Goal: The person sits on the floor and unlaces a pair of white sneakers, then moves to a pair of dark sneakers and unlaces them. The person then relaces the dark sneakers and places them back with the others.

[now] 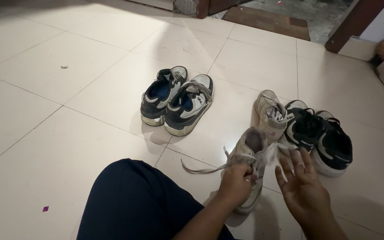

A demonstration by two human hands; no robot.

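Note:
A worn beige sneaker (250,146) lies on the tiled floor in front of me, its white laces (203,169) trailing to the left. My left hand (235,183) is closed on the shoe's lace area. My right hand (302,186) is beside the shoe with fingers spread, touching loose lace ends. The matching beige sneaker (270,113) stands just behind it.
A navy and grey pair of sneakers (176,100) stands in the middle of the floor. A black and white pair (318,135) sits at the right. My knee in dark trousers (134,200) fills the lower middle. A brown doormat (267,20) lies at the doorway.

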